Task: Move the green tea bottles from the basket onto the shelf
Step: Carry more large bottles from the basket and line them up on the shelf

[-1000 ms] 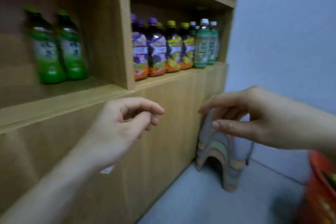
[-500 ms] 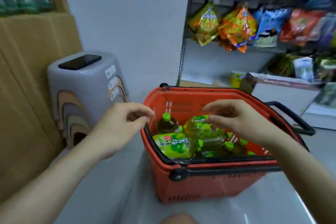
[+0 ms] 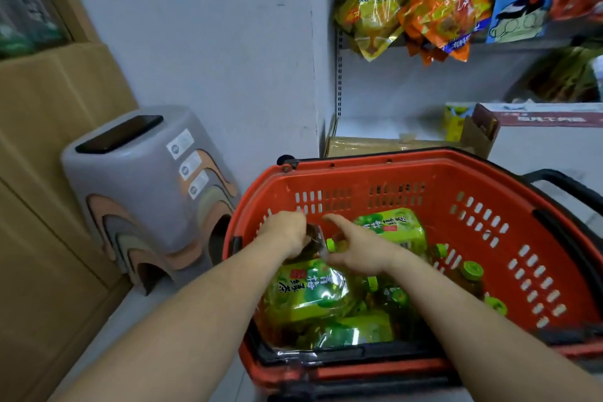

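Observation:
An orange basket stands on the floor with several green tea bottles in it. Most lie on their sides, such as one with a bright green label and another at the back. One stands upright at the right. My left hand is closed over the top of a bottle whose dark shoulder shows beside my fingers. My right hand hovers next to it with fingers spread, around a green cap. The wooden shelf unit rises at the left.
A stack of grey plastic stools with a black phone on top stands between the wooden unit and the basket. Snack bags hang on a rack behind. Cardboard boxes sit beyond the basket. The black basket handle juts right.
My view swung from the shelf with two green bottles down to the basket. Both hands dropped into it, and my left hand closed on a bottle's top.

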The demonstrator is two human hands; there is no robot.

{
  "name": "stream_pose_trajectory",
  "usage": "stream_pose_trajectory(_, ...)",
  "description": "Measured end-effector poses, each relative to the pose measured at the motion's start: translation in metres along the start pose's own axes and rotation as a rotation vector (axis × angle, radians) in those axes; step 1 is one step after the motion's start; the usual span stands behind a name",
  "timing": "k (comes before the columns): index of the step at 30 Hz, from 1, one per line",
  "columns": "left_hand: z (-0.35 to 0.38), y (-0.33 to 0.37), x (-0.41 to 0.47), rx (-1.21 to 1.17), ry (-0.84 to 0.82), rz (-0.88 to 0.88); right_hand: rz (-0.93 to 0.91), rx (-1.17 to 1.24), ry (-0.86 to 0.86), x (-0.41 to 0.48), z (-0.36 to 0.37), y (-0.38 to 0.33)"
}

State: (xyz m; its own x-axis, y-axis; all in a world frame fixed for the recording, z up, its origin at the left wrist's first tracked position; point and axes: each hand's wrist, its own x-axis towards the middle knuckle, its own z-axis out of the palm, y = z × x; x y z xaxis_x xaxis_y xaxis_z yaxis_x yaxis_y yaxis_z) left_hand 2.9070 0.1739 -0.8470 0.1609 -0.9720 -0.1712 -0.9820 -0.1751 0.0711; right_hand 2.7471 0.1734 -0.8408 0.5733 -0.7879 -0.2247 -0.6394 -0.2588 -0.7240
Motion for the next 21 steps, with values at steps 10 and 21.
stream_pose_trajectory(10,-0.032,0.013,-0.006,-0.076,0.5,0.238,-0.044,0.218,0.046,0.009,-0.004,0.012)
stream_pose_trajectory(21,-0.063,0.005,-0.009,-1.374,0.437,0.092,-0.11,0.399,0.274,-0.014,-0.037,0.013)
